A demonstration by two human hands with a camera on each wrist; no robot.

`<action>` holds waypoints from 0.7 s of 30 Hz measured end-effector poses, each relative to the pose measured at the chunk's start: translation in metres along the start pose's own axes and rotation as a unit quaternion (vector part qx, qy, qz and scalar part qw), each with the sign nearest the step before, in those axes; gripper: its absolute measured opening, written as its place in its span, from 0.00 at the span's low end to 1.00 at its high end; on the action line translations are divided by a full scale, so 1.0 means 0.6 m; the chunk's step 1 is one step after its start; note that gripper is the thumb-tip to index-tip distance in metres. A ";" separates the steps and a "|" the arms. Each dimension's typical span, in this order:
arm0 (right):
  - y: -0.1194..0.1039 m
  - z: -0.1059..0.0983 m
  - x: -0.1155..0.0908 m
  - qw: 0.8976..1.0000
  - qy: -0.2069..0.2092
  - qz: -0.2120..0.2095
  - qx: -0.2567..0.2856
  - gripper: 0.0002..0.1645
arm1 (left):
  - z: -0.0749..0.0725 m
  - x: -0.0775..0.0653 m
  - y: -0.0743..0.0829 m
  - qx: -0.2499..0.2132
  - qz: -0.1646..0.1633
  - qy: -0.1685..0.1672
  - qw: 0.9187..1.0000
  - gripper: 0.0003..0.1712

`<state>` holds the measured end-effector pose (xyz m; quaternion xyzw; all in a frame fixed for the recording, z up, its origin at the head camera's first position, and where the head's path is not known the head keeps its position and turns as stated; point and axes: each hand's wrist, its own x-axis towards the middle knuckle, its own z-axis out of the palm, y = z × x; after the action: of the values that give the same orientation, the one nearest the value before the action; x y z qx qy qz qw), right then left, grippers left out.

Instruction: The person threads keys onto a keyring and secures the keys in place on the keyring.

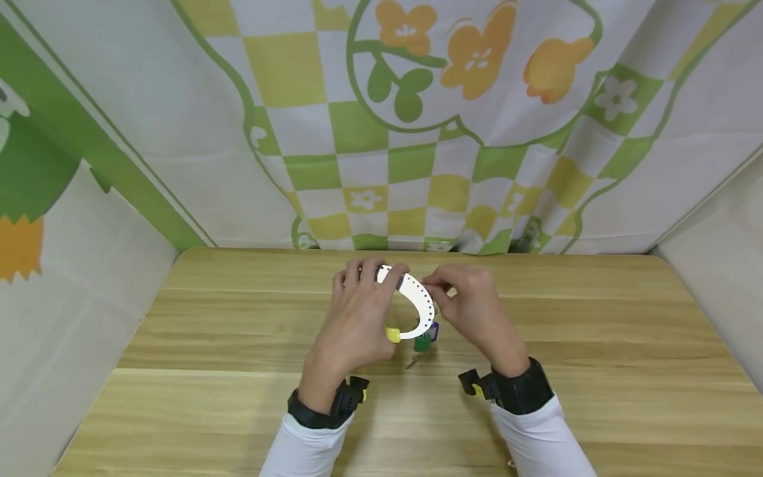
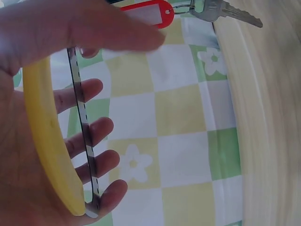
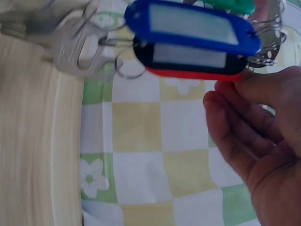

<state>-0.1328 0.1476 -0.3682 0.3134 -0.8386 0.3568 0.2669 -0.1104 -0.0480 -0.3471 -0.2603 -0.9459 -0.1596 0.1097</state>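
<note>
My left hand (image 1: 357, 315) grips a large key ring holder (image 1: 426, 301), a curved white plate with a row of small holes. Its yellow handle (image 2: 49, 136) lies along the palm, and the fingers reach round the far side of the plate. At the plate's right rim, my right hand (image 1: 471, 301) pinches with thumb and forefinger by the small metal rings (image 3: 265, 59); I cannot tell exactly what sits between those tips. Keys with tags hang below: a green tag (image 1: 422, 342), a blue tag (image 3: 193, 28) and a red tag (image 2: 160, 14) with a silver key (image 2: 230, 12).
The wooden table (image 1: 226, 397) lies under both hands. Behind its far edge hangs a checked green, yellow and white curtain (image 1: 411, 179). Each wrist wears a black strap (image 1: 524, 387) with a small camera mount.
</note>
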 end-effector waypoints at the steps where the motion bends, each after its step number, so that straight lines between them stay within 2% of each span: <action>1: 0.000 0.000 -0.001 1.000 -0.004 0.014 0.008 0.03 | 0.000 0.000 0.000 0.000 -0.001 -0.003 1.000 0.56; 5: -0.001 -0.001 -0.003 0.996 -0.015 0.079 0.035 0.02 | 0.001 0.002 0.001 0.007 -0.004 -0.005 1.000 0.57; 9: -0.003 -0.005 -0.002 0.988 -0.019 0.144 0.048 0.02 | 0.003 0.005 0.004 0.016 -0.009 0.001 1.000 0.58; 13: -0.004 -0.008 -0.001 0.982 -0.024 0.180 0.055 0.03 | 0.005 0.006 0.006 0.014 -0.015 0.003 1.000 0.60; 15: -0.003 -0.008 -0.001 0.983 -0.026 0.175 0.048 0.04 | 0.006 0.005 0.006 0.008 -0.016 0.002 1.000 0.60; 17: -0.002 -0.008 0.000 0.988 -0.025 0.152 0.032 0.05 | 0.006 0.004 0.007 0.004 -0.015 -0.001 1.000 0.60; 21: 0.001 -0.007 -0.001 0.998 -0.021 0.067 -0.004 0.06 | 0.006 0.003 0.008 0.011 -0.010 -0.008 1.000 0.58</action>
<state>-0.1319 0.1514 -0.3662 0.2632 -0.8642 0.3641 0.2264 -0.1100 -0.0421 -0.3487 -0.2504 -0.9511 -0.1479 0.1038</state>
